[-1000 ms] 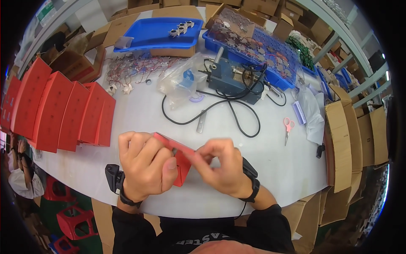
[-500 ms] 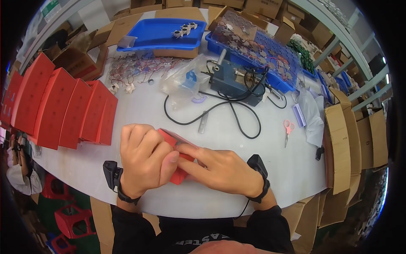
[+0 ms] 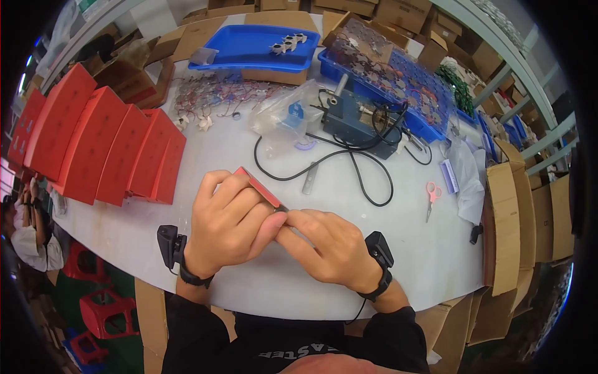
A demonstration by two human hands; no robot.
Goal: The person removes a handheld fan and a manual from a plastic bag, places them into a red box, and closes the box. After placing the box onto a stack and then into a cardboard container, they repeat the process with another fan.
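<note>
A red box (image 3: 260, 189) is between my hands above the white table, turned so that a narrow side shows as a thin slanted strip. My left hand (image 3: 230, 224) is closed round it, and its curled fingers hide most of the box. At the lower right end of that strip, my right hand (image 3: 329, 244) pinches with its fingertips close to my left thumb. A dark bit shows between the fingertips there, too small to name. Each wrist wears a black strapped device.
Red boxes (image 3: 106, 143) stand in a row at the left. A blue tray (image 3: 249, 47), a plastic bag (image 3: 280, 118) and a blue-grey machine (image 3: 361, 121) with a looping black cable lie beyond. A metal strip (image 3: 309, 178) and pink scissors (image 3: 432, 196) lie nearer.
The red box has tilted from showing a broad face to nearly edge-on. My right hand has drawn back from over it to its end, fingers now bunched near my left thumb.
</note>
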